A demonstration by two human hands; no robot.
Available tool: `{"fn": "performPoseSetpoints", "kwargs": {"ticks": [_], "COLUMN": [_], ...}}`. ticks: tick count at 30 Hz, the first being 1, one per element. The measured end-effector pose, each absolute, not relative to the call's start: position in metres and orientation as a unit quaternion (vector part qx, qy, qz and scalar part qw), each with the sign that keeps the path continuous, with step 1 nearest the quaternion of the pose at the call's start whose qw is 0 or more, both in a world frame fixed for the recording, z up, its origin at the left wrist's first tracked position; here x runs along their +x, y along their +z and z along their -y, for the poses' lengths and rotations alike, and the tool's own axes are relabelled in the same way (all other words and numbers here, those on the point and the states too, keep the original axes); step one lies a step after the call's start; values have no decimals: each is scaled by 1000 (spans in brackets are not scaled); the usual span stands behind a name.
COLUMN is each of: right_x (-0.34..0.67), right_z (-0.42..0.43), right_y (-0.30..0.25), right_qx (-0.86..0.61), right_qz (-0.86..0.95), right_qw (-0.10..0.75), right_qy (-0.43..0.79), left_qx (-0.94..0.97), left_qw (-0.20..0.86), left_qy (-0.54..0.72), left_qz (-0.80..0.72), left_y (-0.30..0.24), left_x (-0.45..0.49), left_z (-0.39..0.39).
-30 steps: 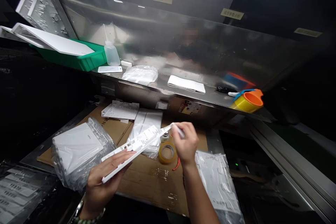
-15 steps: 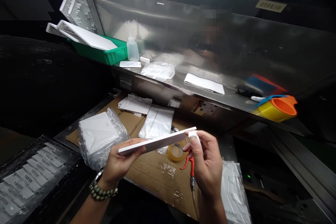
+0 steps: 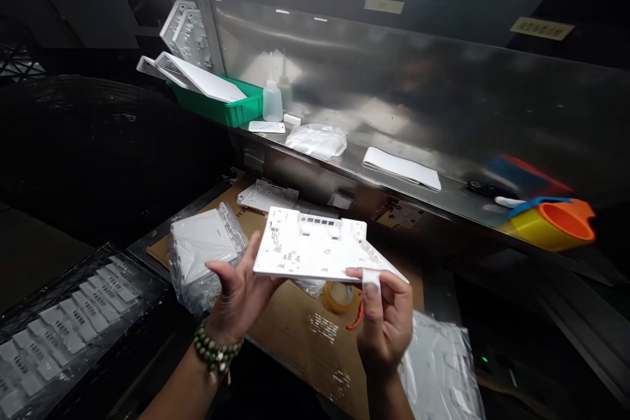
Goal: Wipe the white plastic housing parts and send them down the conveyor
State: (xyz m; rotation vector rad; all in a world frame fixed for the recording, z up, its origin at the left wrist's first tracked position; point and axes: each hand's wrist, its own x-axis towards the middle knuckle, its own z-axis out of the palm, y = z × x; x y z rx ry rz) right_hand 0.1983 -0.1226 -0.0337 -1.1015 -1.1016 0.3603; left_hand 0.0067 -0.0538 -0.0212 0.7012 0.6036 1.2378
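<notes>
A white plastic panel (image 3: 315, 246) with moulded slots and cut-outs is tilted up above the cardboard, its structured inner face toward me. My right hand (image 3: 386, 315) pinches its lower right edge. A small white piece (image 3: 371, 277), perhaps cloth or a finger cover, sits over a finger of that hand. At the panel's left end is my left hand (image 3: 241, 292), thumb spread away and fingers stretched out, partly hidden behind the panel. Below lie a roll of yellowish tape (image 3: 339, 295) and a red-handled tool (image 3: 357, 315), mostly covered by my right hand.
Bagged white panels (image 3: 204, 249) stand left on the cardboard (image 3: 295, 348); another bag (image 3: 440, 367) is at right. Barcoded parts (image 3: 73, 321) fill the lower left. The metal shelf (image 3: 354, 167) carries a green bin (image 3: 241, 111), squeeze bottle (image 3: 272, 102) and yellow-orange tape dispenser (image 3: 556, 223).
The panel has turned from edge-on to showing its slotted inner face. My left thumb has come off it and those fingers have spread; my right hand stays at its right end.
</notes>
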Motion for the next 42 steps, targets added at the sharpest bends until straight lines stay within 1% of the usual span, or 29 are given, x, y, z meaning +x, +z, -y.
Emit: {"fn": "performPoseSetpoints", "kwargs": {"ticks": [2, 4, 6, 8, 10, 12, 17, 21, 25, 27, 33, 38, 42], "right_x": [198, 201, 207, 211, 207, 194, 152, 146, 144, 140, 141, 135, 135], "right_z": [124, 125, 128, 131, 135, 137, 133, 133, 134, 134, 135, 134, 131], "right_y": [-43, -50, -52, -46, -35, -22, -6, -9, -11, -12, -18, -15, -17], "right_qx": [-480, -480, -520, -572, -586, -556, -475, -480, -478, -469, -484, -477, -477], "right_qz": [525, 561, 588, 597, 616, 654, 722, 730, 722, 725, 725, 703, 724], "right_qw": [685, 652, 585, 518, 492, 490, 482, 467, 484, 492, 481, 515, 488], "right_qy": [157, 173, 205, 216, 186, 150, 147, 138, 127, 114, 93, 108, 102], "left_qx": [239, 129, 45, -1, -16, -12, 15, 20, 28, 16, -7, -5, 6], "left_qw": [783, 831, 843, 838, 832, 831, 840, 832, 811, 813, 804, 808, 802], "left_qy": [514, 470, 442, 441, 455, 467, 468, 474, 504, 501, 514, 513, 518], "left_qz": [-258, -270, -302, -321, -317, -302, -274, -287, -296, -296, -300, -289, -298], "left_y": [-19, -16, -10, -3, 3, 9, 17, 18, 16, 16, 23, 18, 13], "left_x": [7, 4, 1, 0, 3, 10, 23, 21, 20, 20, 16, 15, 16], "left_z": [50, 45, 39, 34, 32, 31, 35, 37, 37, 37, 34, 35, 35]}}
